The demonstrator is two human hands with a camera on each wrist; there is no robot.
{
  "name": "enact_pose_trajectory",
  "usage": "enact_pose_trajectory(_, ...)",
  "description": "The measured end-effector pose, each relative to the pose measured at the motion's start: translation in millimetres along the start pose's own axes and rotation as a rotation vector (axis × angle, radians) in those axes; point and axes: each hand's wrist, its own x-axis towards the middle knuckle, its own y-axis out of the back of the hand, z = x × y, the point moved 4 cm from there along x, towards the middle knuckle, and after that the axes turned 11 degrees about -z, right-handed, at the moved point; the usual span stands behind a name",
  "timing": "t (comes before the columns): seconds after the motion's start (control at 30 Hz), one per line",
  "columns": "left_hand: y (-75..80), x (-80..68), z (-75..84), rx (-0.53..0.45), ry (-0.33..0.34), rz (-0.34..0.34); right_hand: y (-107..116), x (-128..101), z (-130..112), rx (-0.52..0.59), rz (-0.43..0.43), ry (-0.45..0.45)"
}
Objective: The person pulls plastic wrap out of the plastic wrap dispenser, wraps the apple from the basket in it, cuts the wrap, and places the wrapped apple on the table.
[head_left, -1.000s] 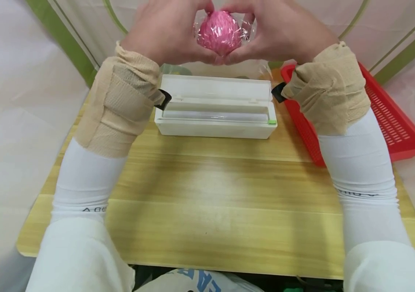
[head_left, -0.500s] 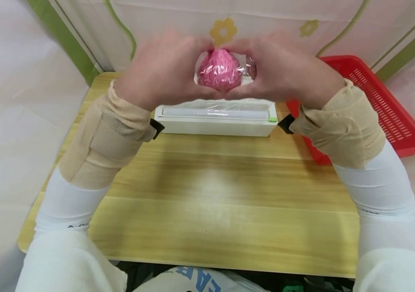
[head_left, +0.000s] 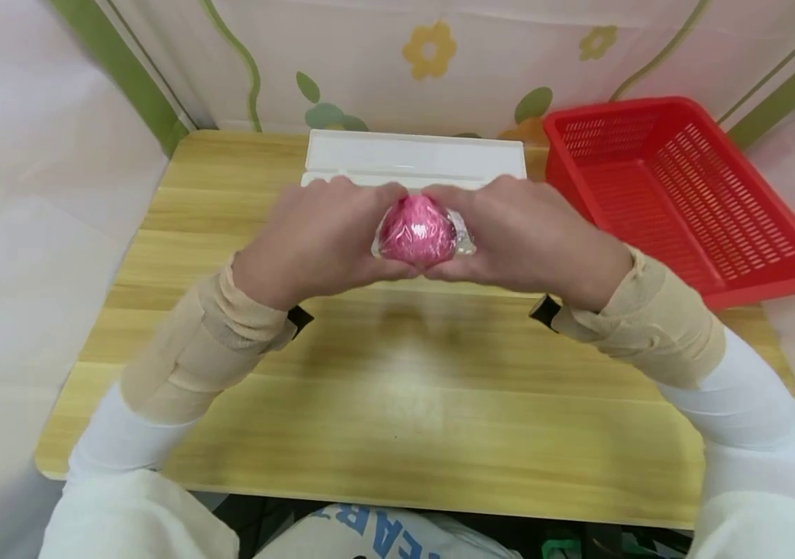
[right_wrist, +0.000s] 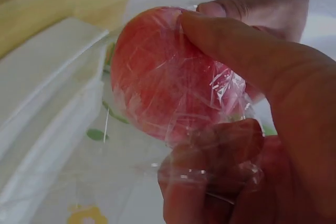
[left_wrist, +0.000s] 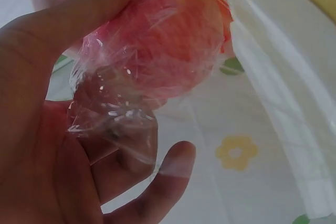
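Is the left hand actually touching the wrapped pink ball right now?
Touching. The left wrist view shows the left hand with its thumb pressed along the wrapped pink ball, film bunched against the palm. The head view agrees.

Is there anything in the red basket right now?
No, in the head view the red basket shows only its bare slotted floor; the wrapped fruit is held between both hands over the table.

A small wrapping spot set up at home

A little wooden table stands in a tent-like nook with flower-print cloth walls (soft and pale), a red basket and a white wrap box.
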Motion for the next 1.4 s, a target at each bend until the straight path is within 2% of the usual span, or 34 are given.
enact_pose_trajectory(0.17, -25.9, -1.8, -2.9, -0.059, -0.012, -0.034, -29.4, -0.3, -3.0, 0.035, -0.007, -0.004)
enact_pose_trajectory(0.4, -59.8, 0.1, -13.9, -0.135, -0.025, -0.050, -63.7, 6.7, -1.5, 0.080, 0.033, 0.036)
enact_pose_trajectory(0.6, -89.6, 6.9, -21.3, -0.130, -0.005, -0.064, -92.7, 15.4, 5.8, 0.111, -0.010, -0.025)
enact_pose_trajectory(0.77, -107.7, 16.4, -26.9, -0.200, 0.010, -0.077, -112.2, 22.3, 12.8, 0.130, -0.001, -0.042)
enact_pose_trajectory(1.1, -126.6, 33.9, -36.1, -0.243, 0.041, -0.059, -132.4, 38.5, 30.5, 0.212, 0.010, -0.043)
enact_pose_trajectory(1.4, -128.0, 52.5, -43.0, -0.293, 0.030, -0.093, -135.2, 52.2, 46.3, 0.324, -0.007, -0.046)
